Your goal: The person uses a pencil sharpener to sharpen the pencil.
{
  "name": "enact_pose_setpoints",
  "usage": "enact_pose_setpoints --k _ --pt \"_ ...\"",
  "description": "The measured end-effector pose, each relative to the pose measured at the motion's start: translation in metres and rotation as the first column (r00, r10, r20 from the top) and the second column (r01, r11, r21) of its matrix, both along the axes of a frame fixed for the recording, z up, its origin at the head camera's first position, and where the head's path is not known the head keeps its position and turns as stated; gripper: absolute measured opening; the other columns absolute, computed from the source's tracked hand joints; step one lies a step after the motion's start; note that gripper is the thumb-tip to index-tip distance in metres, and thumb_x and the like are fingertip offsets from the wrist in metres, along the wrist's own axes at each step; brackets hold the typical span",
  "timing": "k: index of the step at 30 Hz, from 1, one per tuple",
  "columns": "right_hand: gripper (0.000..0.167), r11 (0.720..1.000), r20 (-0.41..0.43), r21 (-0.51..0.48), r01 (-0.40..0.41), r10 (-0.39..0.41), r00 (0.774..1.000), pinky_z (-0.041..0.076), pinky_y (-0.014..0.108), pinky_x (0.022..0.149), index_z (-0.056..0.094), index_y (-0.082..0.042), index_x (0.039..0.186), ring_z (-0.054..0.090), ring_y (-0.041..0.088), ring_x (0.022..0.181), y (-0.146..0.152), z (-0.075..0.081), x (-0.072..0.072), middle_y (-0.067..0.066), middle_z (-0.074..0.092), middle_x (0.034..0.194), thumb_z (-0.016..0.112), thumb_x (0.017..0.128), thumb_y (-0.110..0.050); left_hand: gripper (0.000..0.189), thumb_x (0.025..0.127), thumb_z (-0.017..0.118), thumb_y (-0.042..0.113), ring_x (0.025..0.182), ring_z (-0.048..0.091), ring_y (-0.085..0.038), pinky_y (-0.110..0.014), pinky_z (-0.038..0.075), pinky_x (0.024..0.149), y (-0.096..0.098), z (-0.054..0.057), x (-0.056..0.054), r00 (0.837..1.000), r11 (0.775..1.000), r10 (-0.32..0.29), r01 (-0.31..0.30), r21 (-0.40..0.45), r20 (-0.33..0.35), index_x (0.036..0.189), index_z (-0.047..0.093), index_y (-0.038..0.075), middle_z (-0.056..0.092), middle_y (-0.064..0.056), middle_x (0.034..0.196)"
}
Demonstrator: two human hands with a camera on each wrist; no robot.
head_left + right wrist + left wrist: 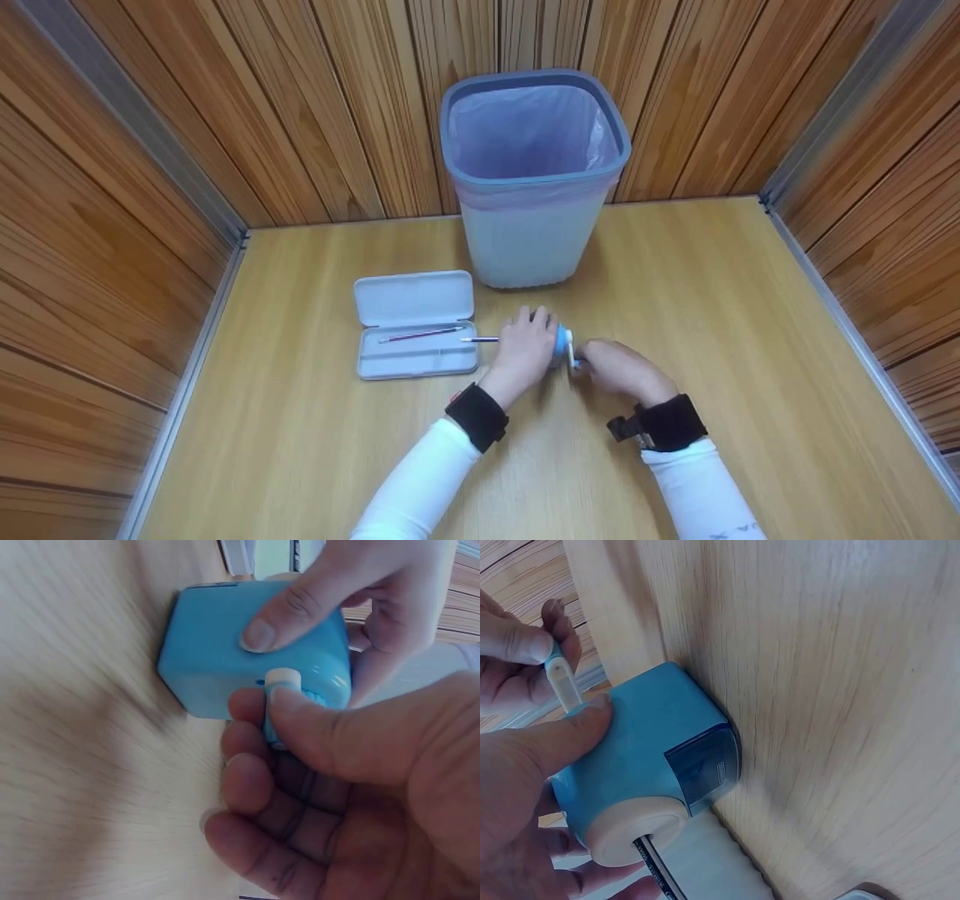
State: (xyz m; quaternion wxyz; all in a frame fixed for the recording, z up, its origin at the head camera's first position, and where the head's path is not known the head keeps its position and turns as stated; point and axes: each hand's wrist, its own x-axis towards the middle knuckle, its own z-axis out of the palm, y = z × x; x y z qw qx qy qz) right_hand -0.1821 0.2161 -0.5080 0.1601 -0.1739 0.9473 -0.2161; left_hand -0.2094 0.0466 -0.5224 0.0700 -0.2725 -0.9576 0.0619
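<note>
A blue crank pencil sharpener (645, 735) stands on the table, gripped by my left hand (526, 346) with the thumb along one side and the fingers round the other. A dark striped pencil (658, 870) sticks into the round cream front of the sharpener; its outer end reaches over the edge of the pencil case in the head view. My right hand (621, 369) pinches the blue knob (276, 716) of the crank between thumb and forefinger. A dark clear shavings drawer (705, 769) shows low on the sharpener in the left wrist view.
Left of the hands lies an open grey pencil case (415, 364), with another pencil (421, 334) inside. Behind them stands a tall bin (529, 232) with a blue rim and a plastic liner. Wooden panel walls (360, 112) close off the table (300, 450) at the back and sides.
</note>
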Motion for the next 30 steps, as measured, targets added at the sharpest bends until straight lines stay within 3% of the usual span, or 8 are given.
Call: enact_pose_setpoints --k 5,15,24,30 --pt "0.014 1.000 -0.003 -0.001 -0.011 0.011 1.000 0.043 0.033 0.055 0.069 0.000 0.101 0.051 0.019 0.064 0.001 0.006 -0.001 0.006 0.059 0.078 0.058 0.092 0.003 0.043 0.096 0.060 0.021 0.111 0.050 -0.025 -0.038 0.052 0.079 0.001 0.000 0.000 0.999 1.000 0.005 -0.004 -0.005 0.037 0.138 0.055 0.016 0.053 -0.005 0.122" --pt "0.011 0.999 -0.009 -0.026 -0.027 0.027 1.000 0.046 0.033 0.059 0.069 -0.001 0.101 0.052 0.018 0.065 0.002 0.015 -0.005 0.009 0.063 0.082 0.061 0.095 -0.004 0.044 0.095 0.061 0.024 0.110 0.051 -0.025 -0.038 0.052 0.081 0.002 -0.001 -0.001 1.000 1.000 0.005 -0.005 -0.003 0.019 0.138 0.056 0.016 0.053 -0.005 0.122" --pt "0.008 0.996 -0.100 -0.029 -0.085 0.082 0.992 0.047 0.034 0.062 0.068 0.001 0.094 0.051 0.018 0.065 0.003 0.021 -0.010 0.005 0.058 0.076 0.061 0.095 -0.004 0.039 0.094 0.062 0.022 0.107 0.052 -0.024 -0.035 0.051 0.079 0.002 -0.002 -0.001 1.000 0.999 -0.009 0.009 0.033 -0.012 0.133 0.060 0.014 0.055 -0.005 0.119" --pt "0.008 0.997 -0.123 -0.036 -0.070 0.065 0.990 0.048 0.036 0.063 0.067 0.002 0.092 0.051 0.019 0.066 0.004 0.024 -0.015 0.008 0.060 0.077 0.060 0.095 -0.002 0.039 0.094 0.062 0.022 0.107 0.052 -0.024 -0.035 0.050 0.079 0.000 -0.003 -0.002 0.999 0.999 -0.028 0.029 0.040 -0.020 0.132 0.060 0.014 0.056 -0.005 0.119"
